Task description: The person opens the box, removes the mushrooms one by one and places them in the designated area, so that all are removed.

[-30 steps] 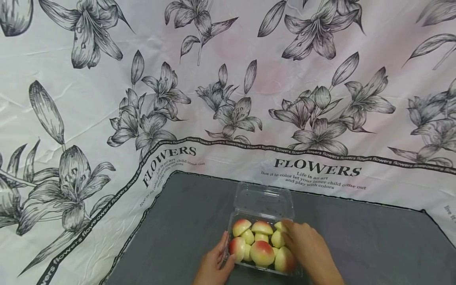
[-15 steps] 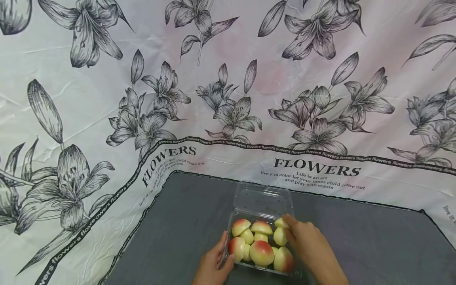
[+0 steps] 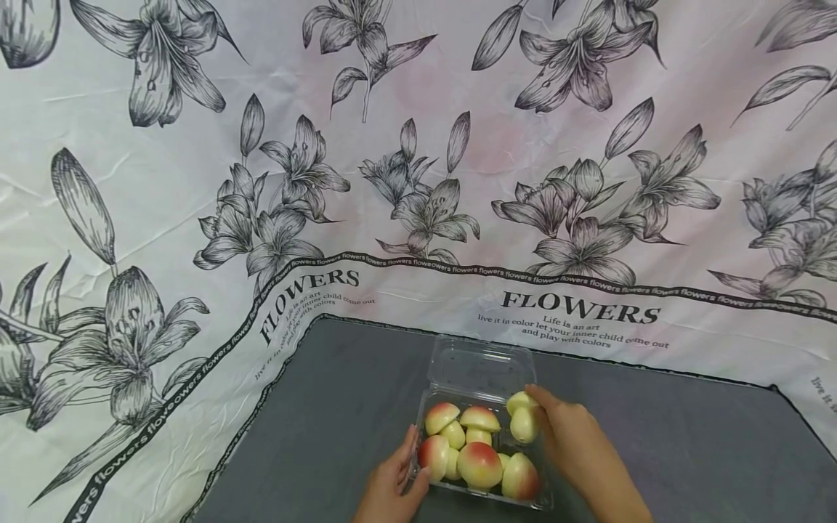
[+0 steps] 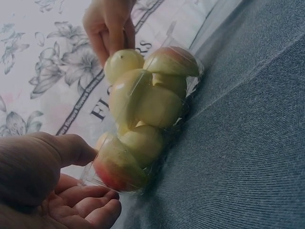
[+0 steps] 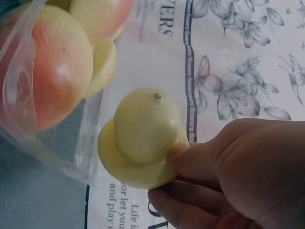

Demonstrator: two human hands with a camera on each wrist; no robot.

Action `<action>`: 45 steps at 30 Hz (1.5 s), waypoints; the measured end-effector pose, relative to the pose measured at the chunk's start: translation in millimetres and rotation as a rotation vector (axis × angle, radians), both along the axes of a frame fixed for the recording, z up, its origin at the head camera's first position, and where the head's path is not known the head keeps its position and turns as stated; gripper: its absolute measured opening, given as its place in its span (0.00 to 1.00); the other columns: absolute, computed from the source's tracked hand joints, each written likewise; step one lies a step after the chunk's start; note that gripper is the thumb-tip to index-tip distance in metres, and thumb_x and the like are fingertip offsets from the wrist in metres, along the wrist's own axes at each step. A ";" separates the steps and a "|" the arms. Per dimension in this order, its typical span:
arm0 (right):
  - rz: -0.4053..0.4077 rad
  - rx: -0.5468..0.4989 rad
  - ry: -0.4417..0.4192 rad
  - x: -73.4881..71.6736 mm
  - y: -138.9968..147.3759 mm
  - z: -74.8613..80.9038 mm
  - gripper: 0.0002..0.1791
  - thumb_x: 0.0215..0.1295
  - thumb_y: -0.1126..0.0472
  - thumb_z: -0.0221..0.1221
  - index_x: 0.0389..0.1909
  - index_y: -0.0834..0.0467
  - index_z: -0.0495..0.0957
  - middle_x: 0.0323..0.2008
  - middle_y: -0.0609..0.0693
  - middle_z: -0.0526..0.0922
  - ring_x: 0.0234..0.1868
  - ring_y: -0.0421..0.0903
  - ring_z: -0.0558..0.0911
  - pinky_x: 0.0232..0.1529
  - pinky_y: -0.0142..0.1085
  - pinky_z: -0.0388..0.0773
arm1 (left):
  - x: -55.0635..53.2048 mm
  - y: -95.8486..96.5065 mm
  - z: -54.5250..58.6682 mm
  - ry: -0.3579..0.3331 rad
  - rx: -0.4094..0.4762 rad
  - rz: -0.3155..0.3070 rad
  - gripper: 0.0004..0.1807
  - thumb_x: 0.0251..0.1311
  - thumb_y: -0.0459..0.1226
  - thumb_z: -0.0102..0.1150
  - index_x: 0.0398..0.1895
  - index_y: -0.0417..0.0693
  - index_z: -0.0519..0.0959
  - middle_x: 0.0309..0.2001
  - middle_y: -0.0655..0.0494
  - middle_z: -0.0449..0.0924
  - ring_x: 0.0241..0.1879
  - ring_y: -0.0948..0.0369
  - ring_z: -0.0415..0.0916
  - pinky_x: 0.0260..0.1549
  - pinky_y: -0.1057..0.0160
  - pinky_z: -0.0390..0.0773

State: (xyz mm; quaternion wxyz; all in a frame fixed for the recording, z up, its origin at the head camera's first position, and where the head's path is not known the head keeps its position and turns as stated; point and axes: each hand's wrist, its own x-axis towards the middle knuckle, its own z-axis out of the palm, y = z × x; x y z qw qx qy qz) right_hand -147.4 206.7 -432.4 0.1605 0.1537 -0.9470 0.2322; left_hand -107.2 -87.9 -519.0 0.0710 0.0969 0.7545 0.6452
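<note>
Mushroom [image 3: 522, 420] now up out of box [image 3: 484, 495], right hand [image 3: 575, 442] fingers pinching it, five left inside, left hand [image 3: 394, 481] gripping box.

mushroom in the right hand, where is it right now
In the head view, the mushroom is at the back right corner of the clear box, pinched by the right hand, with two red-topped mushrooms to its left.

The person's left hand [image 3: 392, 483] and right hand [image 3: 570, 432] are both bare, with rounded fingertips [image 4: 113, 194] and a broad, fleshy base to each thumb [image 5: 195, 160], creases showing across the left fingers [image 4: 95, 205] up close, and the right forearm [image 3: 615, 494] bare too, smooth and plain in outline past the wrist
</note>
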 end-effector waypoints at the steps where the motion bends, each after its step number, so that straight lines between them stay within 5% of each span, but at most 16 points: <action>1: 0.001 0.000 0.002 -0.3 1.4 0.0 0.19 0.70 0.72 0.65 0.60 0.62 0.83 0.36 0.62 0.90 0.31 0.56 0.88 0.30 0.53 0.86 | 0.3 -0.4 0.0 -0.002 -0.003 0.001 0.42 0.76 0.42 0.62 0.81 0.27 0.55 0.76 0.27 0.61 0.75 0.34 0.61 0.66 0.45 0.75; 7: -0.011 -0.009 0.000 -1.4 12.6 2.7 0.19 0.71 0.71 0.64 0.62 0.62 0.83 0.40 0.63 0.90 0.34 0.57 0.88 0.33 0.55 0.85 | 0.8 -1.6 0.4 0.001 -0.013 -0.001 0.42 0.76 0.42 0.62 0.81 0.27 0.55 0.76 0.27 0.61 0.75 0.34 0.61 0.67 0.44 0.74; 14: -0.048 -0.017 -0.007 -6.5 28.9 4.3 0.19 0.74 0.69 0.62 0.63 0.62 0.82 0.33 0.59 0.88 0.26 0.50 0.78 0.29 0.53 0.79 | 0.7 -0.8 -0.1 0.036 -0.018 -0.006 0.41 0.77 0.42 0.61 0.81 0.27 0.55 0.76 0.27 0.61 0.75 0.35 0.62 0.66 0.44 0.74; 37: -0.093 -0.004 -0.024 -18.1 60.0 -4.2 0.18 0.74 0.72 0.60 0.62 0.61 0.82 0.35 0.69 0.88 0.31 0.63 0.86 0.29 0.61 0.79 | 2.6 0.1 -0.6 0.048 -0.023 0.002 0.40 0.77 0.42 0.61 0.80 0.26 0.56 0.76 0.28 0.62 0.74 0.36 0.62 0.66 0.45 0.75; 45: -0.076 0.004 -0.011 -21.5 65.9 -9.7 0.30 0.58 0.81 0.66 0.61 0.60 0.82 0.37 0.69 0.88 0.30 0.64 0.86 0.26 0.59 0.79 | 1.5 -0.2 0.3 0.023 -0.021 -0.007 0.41 0.78 0.42 0.60 0.81 0.28 0.55 0.77 0.27 0.60 0.76 0.34 0.60 0.67 0.43 0.74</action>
